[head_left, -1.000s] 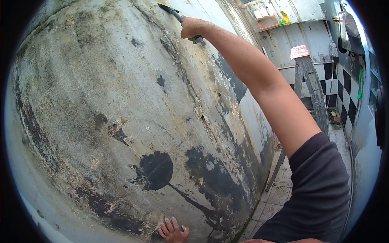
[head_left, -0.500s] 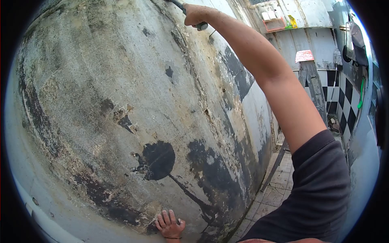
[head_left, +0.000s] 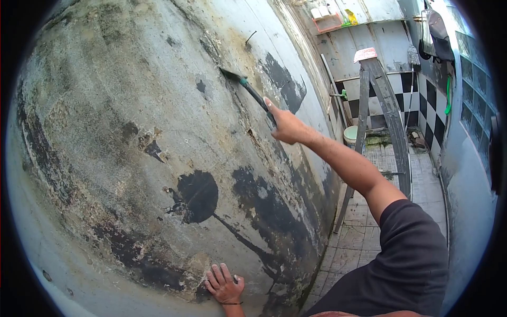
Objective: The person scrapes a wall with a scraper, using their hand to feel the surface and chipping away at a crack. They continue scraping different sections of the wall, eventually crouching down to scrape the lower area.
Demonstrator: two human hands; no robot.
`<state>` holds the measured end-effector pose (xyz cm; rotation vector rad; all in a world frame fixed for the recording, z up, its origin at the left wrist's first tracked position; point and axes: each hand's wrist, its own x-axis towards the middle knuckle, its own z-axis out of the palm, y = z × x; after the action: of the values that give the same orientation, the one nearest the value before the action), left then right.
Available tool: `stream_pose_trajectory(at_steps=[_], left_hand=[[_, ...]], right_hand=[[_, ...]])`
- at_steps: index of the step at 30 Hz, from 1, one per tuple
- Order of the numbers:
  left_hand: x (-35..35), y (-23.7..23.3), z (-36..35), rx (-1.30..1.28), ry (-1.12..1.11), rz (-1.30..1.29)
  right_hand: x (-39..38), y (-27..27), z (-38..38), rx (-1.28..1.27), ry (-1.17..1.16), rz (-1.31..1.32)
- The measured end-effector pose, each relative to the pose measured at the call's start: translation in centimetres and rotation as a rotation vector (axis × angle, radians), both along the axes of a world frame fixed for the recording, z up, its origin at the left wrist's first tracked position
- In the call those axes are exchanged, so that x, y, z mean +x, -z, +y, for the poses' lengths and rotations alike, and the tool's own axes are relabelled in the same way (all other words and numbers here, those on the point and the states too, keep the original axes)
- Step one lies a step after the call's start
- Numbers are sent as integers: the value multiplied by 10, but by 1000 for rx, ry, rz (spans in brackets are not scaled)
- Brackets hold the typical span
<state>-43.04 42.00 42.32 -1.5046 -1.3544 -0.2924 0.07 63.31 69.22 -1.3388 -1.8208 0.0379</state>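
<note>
My right hand (head_left: 288, 126) is closed around the dark handle of a scraper (head_left: 254, 95). The scraper's flat blade, with a teal collar behind it, meets the stained wall (head_left: 174, 100) near a long crack. Low on the same wall, my left hand (head_left: 224, 285) lies flat with fingers spread, a dark band round its wrist. Peeled paint and mould mark the wall, and a round black patch (head_left: 198, 196) shows above my left hand. A thin metal rod (head_left: 251, 36) sticks out above the blade.
A stepladder (head_left: 388, 100) stands on the tiled floor (head_left: 351, 235) to the right, with a bucket (head_left: 350, 134) behind it. A shelf (head_left: 364, 24) holds small items at the back. A backpack (head_left: 438, 31) hangs on the right, by a glass-block window (head_left: 472, 79).
My right hand has come down along the wall with the scraper, whose blade is now in sight. The view has shifted slightly, showing more ladder and floor. My left hand stays on the wall.
</note>
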Motion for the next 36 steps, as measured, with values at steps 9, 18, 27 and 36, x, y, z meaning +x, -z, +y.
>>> stream_pose_trajectory(at_steps=[9, 18, 27, 36], left_hand=[[4, -6, 1, -4, 28, -17], [2, -8, 4, 0, 46, -27], [5, -3, 2, 6, 17, -18], [4, -1, -1, -1, -10, 24]], right_hand=[[11, -99, -3, -111, 21, 41], [-5, -38, -66, -293, -8, 31], [-2, 31, -5, -40, 33, 52], [44, -33, 31, -110, -44, 151]])
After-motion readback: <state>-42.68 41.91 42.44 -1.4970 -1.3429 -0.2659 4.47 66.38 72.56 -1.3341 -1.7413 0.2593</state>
